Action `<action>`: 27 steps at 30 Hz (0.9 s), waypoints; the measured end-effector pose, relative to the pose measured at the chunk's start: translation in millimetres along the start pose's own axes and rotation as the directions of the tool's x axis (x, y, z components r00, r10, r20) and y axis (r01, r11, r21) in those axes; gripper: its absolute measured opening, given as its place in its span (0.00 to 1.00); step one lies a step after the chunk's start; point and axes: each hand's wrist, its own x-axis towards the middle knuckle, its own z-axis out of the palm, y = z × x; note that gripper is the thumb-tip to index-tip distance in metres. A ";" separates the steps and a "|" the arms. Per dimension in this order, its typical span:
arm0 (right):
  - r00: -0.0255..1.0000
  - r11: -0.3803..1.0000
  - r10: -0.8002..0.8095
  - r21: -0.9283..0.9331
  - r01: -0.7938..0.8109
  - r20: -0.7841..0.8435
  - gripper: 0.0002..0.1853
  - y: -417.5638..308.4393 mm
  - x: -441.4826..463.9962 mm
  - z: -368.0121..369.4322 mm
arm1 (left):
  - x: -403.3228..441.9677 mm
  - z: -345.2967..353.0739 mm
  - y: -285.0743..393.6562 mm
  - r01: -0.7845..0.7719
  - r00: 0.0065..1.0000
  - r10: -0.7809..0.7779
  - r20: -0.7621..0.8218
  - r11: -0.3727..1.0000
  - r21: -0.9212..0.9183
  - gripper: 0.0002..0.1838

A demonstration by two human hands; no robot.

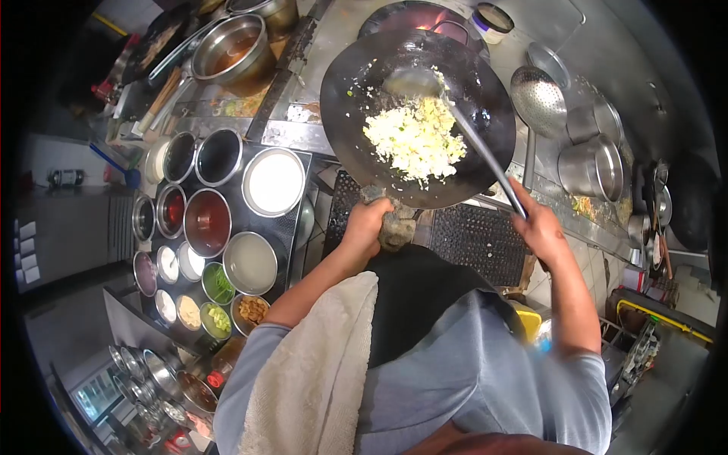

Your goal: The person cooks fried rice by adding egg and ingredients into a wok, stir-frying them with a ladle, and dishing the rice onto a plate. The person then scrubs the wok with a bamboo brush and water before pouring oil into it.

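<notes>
A large black wok is tilted toward me, off to the near side of a lit burner. Pale yellow and white fried rice, with bits of green, lies in it. My left hand is closed on the wok's near edge, where a grimy brownish cloth hangs; the exact grip is partly hidden. In my right hand is the long handle of a ladle. Its bowl, slightly blurred, rests in the wok at the far side of the rice.
Flames show in the burner behind the wok. A perforated strainer and metal pots stand right. Bowls of sauces and seasonings, including a white-filled one, crowd the left. A pot of brownish liquid sits back left.
</notes>
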 end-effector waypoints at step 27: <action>0.946 0.824 0.305 -0.528 -0.206 0.107 0.45 -15.1 -116.2 -43.0 | 2.7 -0.3 7.8 0.175 0.985 -0.175 0.011 0.977 -0.119 0.18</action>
